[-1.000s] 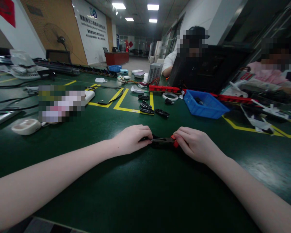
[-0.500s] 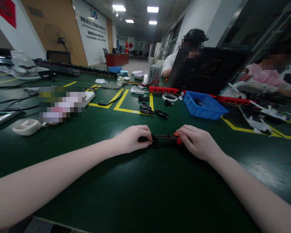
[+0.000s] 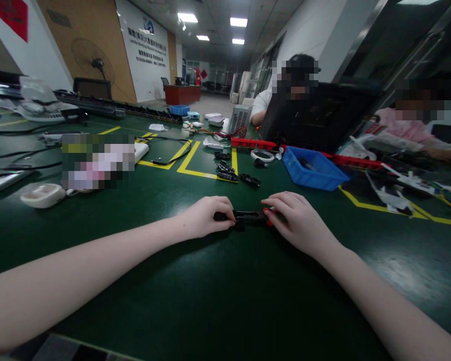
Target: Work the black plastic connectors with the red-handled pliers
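Observation:
My left hand (image 3: 210, 214) is closed around a black piece whose rounded end sticks out behind the fingers. From that piece a pliers-like tool (image 3: 250, 215) with dark jaws points right, low over the green table. Its red end (image 3: 267, 216) lies against the fingertips of my right hand (image 3: 295, 215). The right fingers are apart, the upper ones lifted over the red end and the thumb close against it. How the jaws meet the black piece is hidden by my left fingers. Several small black tools (image 3: 227, 171) lie beyond my hands, with another black piece (image 3: 250, 180) beside them.
A blue bin (image 3: 313, 170) with dark items stands at the right. A white cable coil (image 3: 263, 154) and red strips lie behind. At the left are a white oval object (image 3: 42, 194) and black cables. Two people sit across the table near a large black panel (image 3: 323, 115).
My right hand has moved left, and its fingers have loosened from the red end. Less of the tool shows between my hands. My left hand has stayed nearly still.

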The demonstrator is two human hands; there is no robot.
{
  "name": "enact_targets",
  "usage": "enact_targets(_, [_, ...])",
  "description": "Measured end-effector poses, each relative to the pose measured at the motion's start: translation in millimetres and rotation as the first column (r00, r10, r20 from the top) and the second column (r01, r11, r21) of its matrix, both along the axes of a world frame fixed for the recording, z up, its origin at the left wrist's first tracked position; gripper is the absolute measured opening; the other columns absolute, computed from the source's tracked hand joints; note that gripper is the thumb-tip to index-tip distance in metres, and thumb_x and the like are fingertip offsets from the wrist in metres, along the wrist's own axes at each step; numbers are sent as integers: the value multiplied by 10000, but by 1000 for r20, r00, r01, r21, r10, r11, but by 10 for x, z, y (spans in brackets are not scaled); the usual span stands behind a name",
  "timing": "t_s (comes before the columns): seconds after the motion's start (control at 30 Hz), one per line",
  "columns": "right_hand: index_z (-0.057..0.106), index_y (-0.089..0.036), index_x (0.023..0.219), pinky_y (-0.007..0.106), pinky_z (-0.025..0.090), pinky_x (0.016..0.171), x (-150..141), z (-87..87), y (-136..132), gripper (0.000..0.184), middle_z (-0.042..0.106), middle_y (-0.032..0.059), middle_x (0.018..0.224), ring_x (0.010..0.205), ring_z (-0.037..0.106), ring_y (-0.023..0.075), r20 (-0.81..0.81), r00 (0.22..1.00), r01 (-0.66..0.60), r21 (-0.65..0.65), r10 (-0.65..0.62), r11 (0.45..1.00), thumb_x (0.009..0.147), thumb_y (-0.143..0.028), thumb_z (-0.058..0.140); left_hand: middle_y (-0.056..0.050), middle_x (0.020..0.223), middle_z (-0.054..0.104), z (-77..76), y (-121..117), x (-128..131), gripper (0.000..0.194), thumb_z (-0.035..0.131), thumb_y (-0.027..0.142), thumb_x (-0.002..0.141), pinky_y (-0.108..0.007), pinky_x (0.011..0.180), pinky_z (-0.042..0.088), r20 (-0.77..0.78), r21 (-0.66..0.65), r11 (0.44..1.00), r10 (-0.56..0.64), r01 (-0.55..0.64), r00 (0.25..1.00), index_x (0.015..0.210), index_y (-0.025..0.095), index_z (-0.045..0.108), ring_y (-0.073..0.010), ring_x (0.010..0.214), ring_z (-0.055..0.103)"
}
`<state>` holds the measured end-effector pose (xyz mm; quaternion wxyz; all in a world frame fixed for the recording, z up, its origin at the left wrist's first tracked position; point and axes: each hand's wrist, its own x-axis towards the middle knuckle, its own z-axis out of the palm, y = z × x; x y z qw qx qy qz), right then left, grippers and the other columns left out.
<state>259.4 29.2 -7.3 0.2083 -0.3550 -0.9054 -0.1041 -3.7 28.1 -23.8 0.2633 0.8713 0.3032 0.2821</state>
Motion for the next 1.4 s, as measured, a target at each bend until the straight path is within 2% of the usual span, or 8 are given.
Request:
enact_targets(0.17, [651, -193, 989, 369, 472, 853, -370, -12, -222, 135, 696, 61, 950, 892, 610, 201, -72, 986, -149, 26, 151, 988, 929, -211, 531, -47, 961, 636, -20, 14, -2, 69, 643, 169, 858, -282, 827, 491, 0, 26, 1000, -12, 12, 1000, 875, 140, 703, -161, 891, 630])
enact_targets(0.3, [659, -194, 926, 353, 466, 764, -514, -62, -273, 138, 701, 56, 903, 850, 614, 197, -109, 987, -123, -7, 121, 992, 933, -196, 521, -47, 955, 635, -32, 20, 2, 63, 643, 174, 855, -287, 824, 491, -1, 45, 999, -7, 7, 1000, 861, 139, 695, -165, 890, 627])
enact_targets(0.47, [655, -193, 924, 345, 455, 727, -509, -82, -234, 135, 692, 65, 907, 855, 607, 201, -123, 988, -109, -77, 99, 991, 928, -196, 520, -48, 960, 633, -27, 11, -2, 73, 631, 183, 861, -292, 832, 492, -15, 54, 998, -13, 14, 1000, 869, 142, 691, -167, 896, 628])
enact_targets(0.73, [631, -186, 910, 358, 457, 755, -523, -71, -214, 163, 682, 84, 909, 847, 600, 207, -11, 989, -149, -14, 149, 989, 945, -190, 472, -63, 1107, 618, 51, -67, -84, 183, 674, 271, 838, -375, 937, 452, -155, 169, 985, 3, 24, 988, 1002, 193, 700, -220, 1037, 611])
enact_targets(0.93, [619, -187, 900, 336, 446, 723, -516, -87, -213, 150, 675, 70, 898, 834, 592, 194, -99, 987, -131, -46, 126, 990, 950, -195, 477, -53, 1082, 645, 24, -33, -85, 117, 658, 223, 858, -310, 869, 487, -130, 154, 987, -21, 41, 991, 964, 183, 685, -189, 989, 630])
enact_targets(1.1, [635, -194, 897, 357, 455, 742, -529, -87, -219, 171, 681, 77, 894, 854, 591, 207, -88, 985, -149, -43, 145, 988, 951, -207, 473, -59, 1121, 637, -15, -9, -89, 115, 668, 228, 854, -333, 886, 478, -95, 154, 987, -26, 41, 995, 957, 187, 700, -195, 1012, 618])
enact_targets(1.27, [635, -205, 891, 356, 458, 756, -545, -88, -227, 149, 681, 66, 897, 862, 589, 206, -120, 982, -154, -43, 148, 987, 941, -203, 495, -42, 1112, 605, -43, -15, -93, 103, 686, 277, 845, -428, 951, 416, -122, 202, 979, 57, -32, 991, 925, 225, 727, -231, 1074, 579])
enact_targets(1.4, [632, -205, 888, 357, 461, 774, -551, -84, -227, 151, 681, 64, 893, 861, 591, 204, -124, 982, -150, -36, 145, 988, 943, -200, 492, -48, 1067, 596, -47, -20, -82, 101, 681, 255, 849, -374, 901, 455, -93, 184, 982, 51, -34, 994, 919, 207, 736, -203, 1003, 592])
